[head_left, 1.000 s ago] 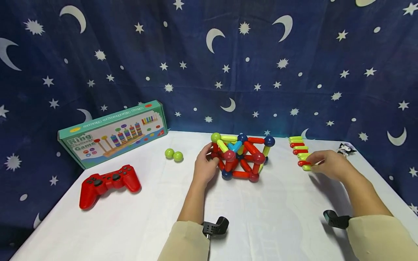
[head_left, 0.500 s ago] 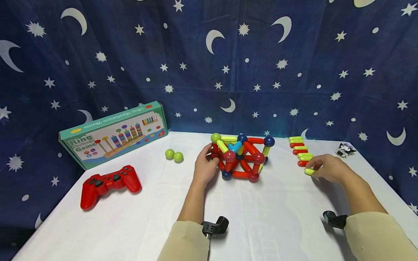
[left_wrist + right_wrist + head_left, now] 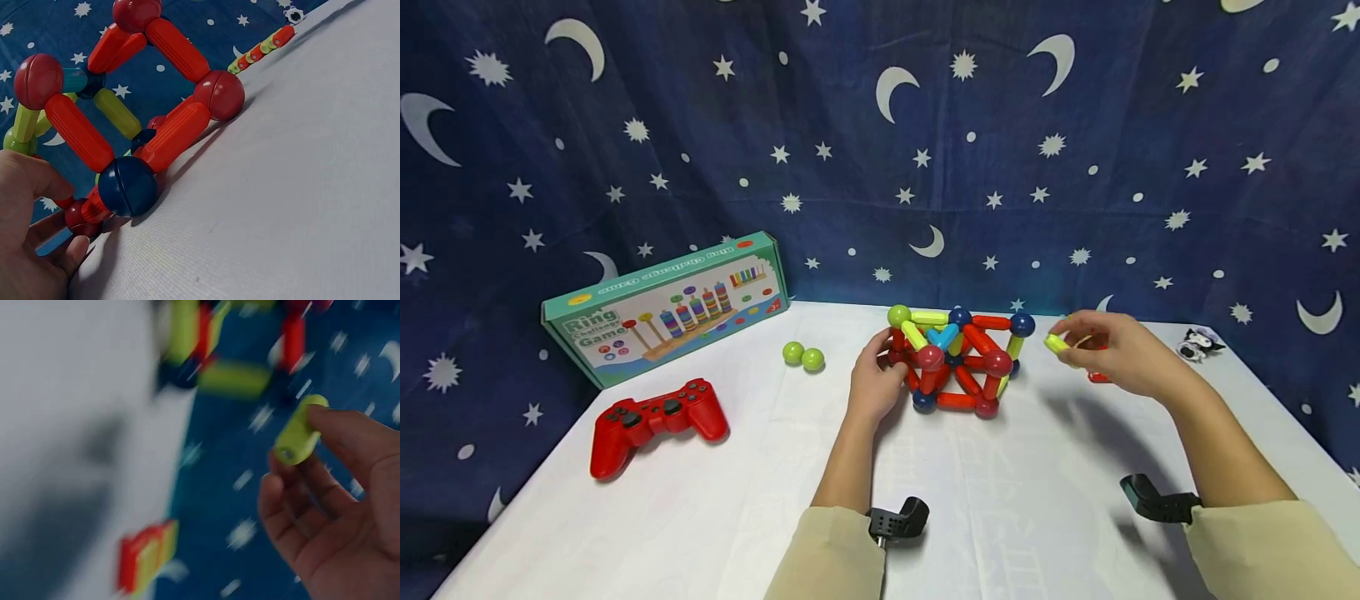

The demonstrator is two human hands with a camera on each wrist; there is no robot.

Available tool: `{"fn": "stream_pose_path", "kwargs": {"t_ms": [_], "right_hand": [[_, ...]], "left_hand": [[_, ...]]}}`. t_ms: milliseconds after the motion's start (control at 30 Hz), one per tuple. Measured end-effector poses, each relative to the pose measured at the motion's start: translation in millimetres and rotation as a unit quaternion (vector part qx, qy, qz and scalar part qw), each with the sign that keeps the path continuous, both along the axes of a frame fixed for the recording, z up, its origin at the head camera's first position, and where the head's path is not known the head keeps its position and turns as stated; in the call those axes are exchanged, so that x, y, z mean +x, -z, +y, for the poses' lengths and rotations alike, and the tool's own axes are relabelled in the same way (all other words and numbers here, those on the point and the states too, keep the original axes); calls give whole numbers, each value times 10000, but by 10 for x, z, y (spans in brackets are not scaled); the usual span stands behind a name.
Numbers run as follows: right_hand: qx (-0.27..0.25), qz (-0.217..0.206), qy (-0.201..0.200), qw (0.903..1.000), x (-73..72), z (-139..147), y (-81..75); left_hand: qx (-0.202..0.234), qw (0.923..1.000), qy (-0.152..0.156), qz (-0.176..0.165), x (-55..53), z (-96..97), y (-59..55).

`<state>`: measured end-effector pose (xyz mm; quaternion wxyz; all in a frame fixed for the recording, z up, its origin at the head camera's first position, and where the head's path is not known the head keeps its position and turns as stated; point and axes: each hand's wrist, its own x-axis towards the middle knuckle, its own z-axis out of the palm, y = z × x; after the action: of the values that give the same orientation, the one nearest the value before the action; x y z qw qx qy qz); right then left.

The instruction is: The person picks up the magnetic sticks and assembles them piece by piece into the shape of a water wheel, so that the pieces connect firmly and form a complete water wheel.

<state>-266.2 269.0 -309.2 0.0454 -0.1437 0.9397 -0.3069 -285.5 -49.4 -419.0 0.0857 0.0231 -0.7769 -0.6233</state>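
Observation:
A magnetic ball-and-stick structure (image 3: 930, 358) of red, yellow-green and blue rods joined by dark red, navy and green balls stands on the table. My left hand (image 3: 876, 387) grips its left side. Thumb and fingers close about a lower dark red ball (image 3: 82, 220) in the left wrist view. To the right, my right hand (image 3: 1123, 354) pinches a yellow-green magnetic rod (image 3: 299, 434) between thumb and fingers, raised above the table and apart from the structure. Behind that hand lies a row of red and yellow-green rods (image 3: 145, 559), mostly hidden in the head view.
Two green balls (image 3: 802, 356) lie left of the structure. Farther left are a red game controller (image 3: 658, 421) and a Ring Challenge Game box (image 3: 666, 312). A small black-and-white figure (image 3: 1198, 343) sits at the right edge. A starry cloth (image 3: 850, 208) hangs behind the table.
My right hand drew the yellow-green rod off the near end of the row, then lifted it and carried it left toward the structure. My left hand stays at the structure.

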Motion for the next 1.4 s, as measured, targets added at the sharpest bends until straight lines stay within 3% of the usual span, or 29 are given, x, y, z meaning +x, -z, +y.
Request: {"fn": "stream_pose_path", "kwargs": {"t_ms": [133, 233, 433, 633, 833, 1167, 1233, 1400], "right_hand": [[23, 721, -324, 9969, 134, -481, -234], [86, 1177, -684, 9907, 198, -789, -285], [624, 1228, -1019, 9852, 204, -1105, -213], [1175, 1413, -1143, 9763, 184, -1201, -163], [1533, 1329, -1267, 9710, 148, -1261, -148], [1543, 1248, -1126, 9736, 134, -1296, -150], [1413, 1230, -1010, 9771, 150, -1249, -167], [1230, 992, -300, 9870, 215, -1050, -195]], "left_hand": [[-9, 10000, -12, -15, 6, 8, -1], [2, 10000, 2, -20, 7, 7, -3], [4, 10000, 6, 8, 15, 7, -7], [-1, 10000, 56, 38, 10, 1, -16], [-3, 10000, 46, 72, 9, -10, -21], [-10, 10000, 7, 31, 13, -12, 6], [8, 10000, 9, 20, 15, -11, 2], [-5, 10000, 53, 0, 26, -17, -27]]}}
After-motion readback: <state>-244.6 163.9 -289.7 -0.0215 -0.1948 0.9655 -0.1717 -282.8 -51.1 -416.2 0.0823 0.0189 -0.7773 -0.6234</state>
